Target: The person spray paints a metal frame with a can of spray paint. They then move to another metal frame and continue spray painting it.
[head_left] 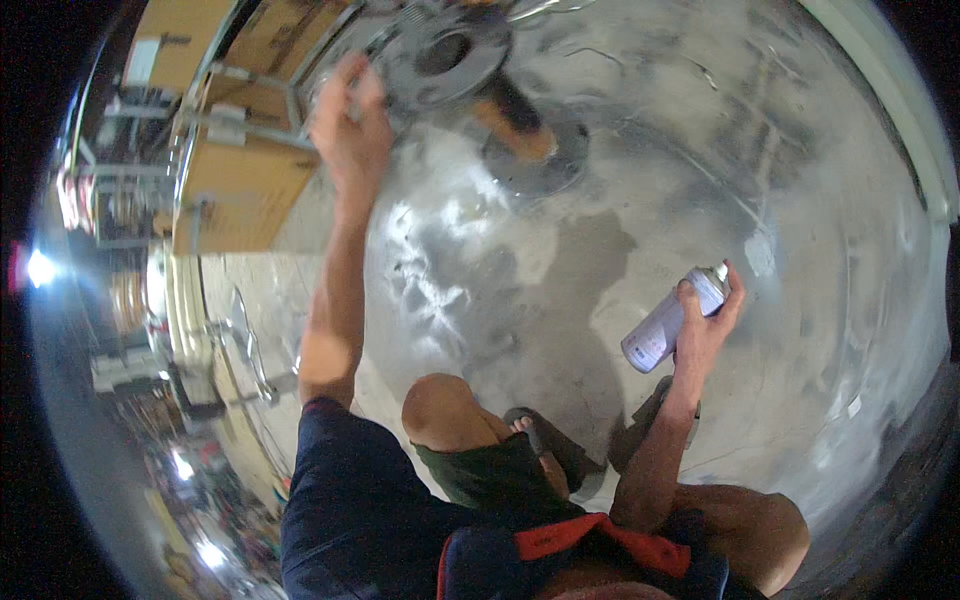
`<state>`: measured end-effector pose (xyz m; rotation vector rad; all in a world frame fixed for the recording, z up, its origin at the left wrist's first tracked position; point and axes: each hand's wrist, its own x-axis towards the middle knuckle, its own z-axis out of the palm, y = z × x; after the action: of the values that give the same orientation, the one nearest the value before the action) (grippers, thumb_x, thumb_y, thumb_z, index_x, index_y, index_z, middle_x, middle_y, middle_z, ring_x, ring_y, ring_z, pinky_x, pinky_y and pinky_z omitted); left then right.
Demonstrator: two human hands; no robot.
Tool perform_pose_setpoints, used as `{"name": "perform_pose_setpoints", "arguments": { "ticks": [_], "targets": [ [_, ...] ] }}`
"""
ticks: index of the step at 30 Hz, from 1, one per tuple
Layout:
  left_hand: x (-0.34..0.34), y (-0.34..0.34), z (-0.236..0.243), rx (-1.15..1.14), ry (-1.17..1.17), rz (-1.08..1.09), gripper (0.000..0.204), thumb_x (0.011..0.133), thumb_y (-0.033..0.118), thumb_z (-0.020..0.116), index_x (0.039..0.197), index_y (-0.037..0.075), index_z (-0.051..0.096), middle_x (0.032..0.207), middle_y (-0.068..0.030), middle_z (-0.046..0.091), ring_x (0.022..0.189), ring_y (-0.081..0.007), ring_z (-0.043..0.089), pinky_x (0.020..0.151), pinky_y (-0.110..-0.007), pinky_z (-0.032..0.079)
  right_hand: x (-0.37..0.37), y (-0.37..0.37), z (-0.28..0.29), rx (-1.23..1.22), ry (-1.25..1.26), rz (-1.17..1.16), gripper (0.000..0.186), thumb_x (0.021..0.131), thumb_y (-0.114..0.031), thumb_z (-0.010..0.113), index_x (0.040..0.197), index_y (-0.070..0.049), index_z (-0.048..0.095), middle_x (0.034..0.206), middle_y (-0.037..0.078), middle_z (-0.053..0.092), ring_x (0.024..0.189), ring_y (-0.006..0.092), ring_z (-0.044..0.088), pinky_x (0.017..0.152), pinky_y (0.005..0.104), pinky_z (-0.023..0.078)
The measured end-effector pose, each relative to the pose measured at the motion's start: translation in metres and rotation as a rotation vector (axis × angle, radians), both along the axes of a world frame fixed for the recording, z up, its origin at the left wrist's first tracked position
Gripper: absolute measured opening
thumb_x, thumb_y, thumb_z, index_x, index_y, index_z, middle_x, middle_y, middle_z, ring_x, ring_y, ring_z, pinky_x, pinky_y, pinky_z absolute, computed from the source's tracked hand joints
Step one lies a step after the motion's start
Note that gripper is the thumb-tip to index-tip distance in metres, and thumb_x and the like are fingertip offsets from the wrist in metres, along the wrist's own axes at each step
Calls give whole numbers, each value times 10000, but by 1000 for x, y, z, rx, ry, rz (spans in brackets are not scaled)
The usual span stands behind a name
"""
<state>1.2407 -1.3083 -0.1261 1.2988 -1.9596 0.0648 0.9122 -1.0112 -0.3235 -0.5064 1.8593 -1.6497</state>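
Observation:
My right hand is wrapped round a spray can with a pale purple label and a white nozzle. The can is tilted, with its top up and to the right and the index finger close by the nozzle. Reaching forward, my left hand is beside a grey metal disc that has a round hole in it. Its fingers are smeared by motion, so I cannot make out whether they touch the metal or hold anything. Below the disc, an orange-brown post runs down to a round grey base plate.
Large cardboard boxes stand in a metal frame at the left. The concrete floor carries whitish and dark paint-like patches. Left of me lies bent metal tubing, with clutter and bright lamps beyond.

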Motion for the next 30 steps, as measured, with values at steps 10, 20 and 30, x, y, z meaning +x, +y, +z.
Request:
{"name": "perform_pose_setpoints", "arguments": {
  "ticks": [10,20,30],
  "targets": [
    [208,484,-316,1000,-68,666,657,865,135,814,1489,59,620,1517,-328,524,1286,-435,633,1094,-494,510,110,-55,64,-429,309,203,751,789,-107,890,1453,-28,548,1239,140,656,1111,235,671,966,389,564],
    [250,424,-179,821,655,416,158,1021,92,697,1086,-35,764,958,-135,802,863,-223,775,784,-354,590,106,-105,107,-570,373,-62,730,769,-187,907,1392,-13,569,1194,170,675,1066,281,687,946,417,567],
    [116,343,25,677,-15,73,186,901,-101,768,1065,-14,768,987,-85,776,892,-165,744,822,-300,600,195,-72,95,-572,254,280,736,735,-127,886,1393,-52,564,1231,197,624,1141,381,639,976,470,545]
  ]
}}
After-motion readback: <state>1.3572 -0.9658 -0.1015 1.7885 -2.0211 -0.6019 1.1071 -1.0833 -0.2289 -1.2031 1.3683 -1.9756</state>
